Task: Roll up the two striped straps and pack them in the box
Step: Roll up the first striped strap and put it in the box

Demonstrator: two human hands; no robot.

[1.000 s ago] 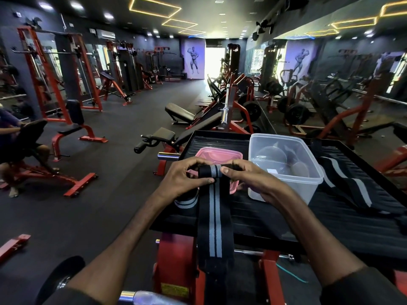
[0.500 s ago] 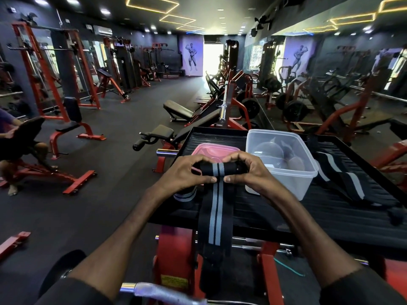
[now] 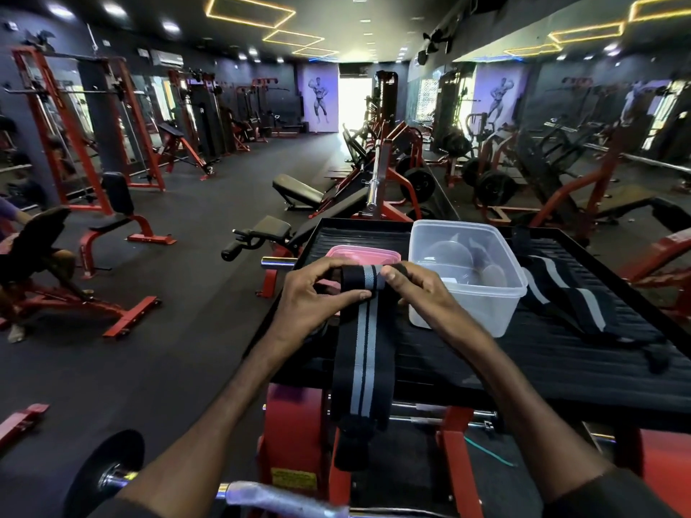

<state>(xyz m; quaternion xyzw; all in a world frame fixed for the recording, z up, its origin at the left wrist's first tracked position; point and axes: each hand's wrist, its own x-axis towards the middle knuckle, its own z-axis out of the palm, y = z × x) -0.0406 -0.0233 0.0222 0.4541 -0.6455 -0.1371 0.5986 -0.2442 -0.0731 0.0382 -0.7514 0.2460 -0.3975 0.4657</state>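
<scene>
The left hand (image 3: 318, 293) and the right hand (image 3: 418, 289) both pinch the rolled top of a black strap (image 3: 364, 353) with grey stripes; the rest of it hangs down over the near edge of the black platform (image 3: 561, 360). The other strap (image 3: 568, 297) lies flat on the platform, just right of the clear box (image 3: 486, 312); a pink lid (image 3: 359, 254) lies just left of the box, behind the hands.

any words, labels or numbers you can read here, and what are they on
None can be read.
Yellow sticker on the red machine frame: dark print, too blurred to read.
Small white label inside the clear box: too small to read.
Wall posters: a figure only, no legible text.
Striped strap in both hands: no print visible.
</scene>
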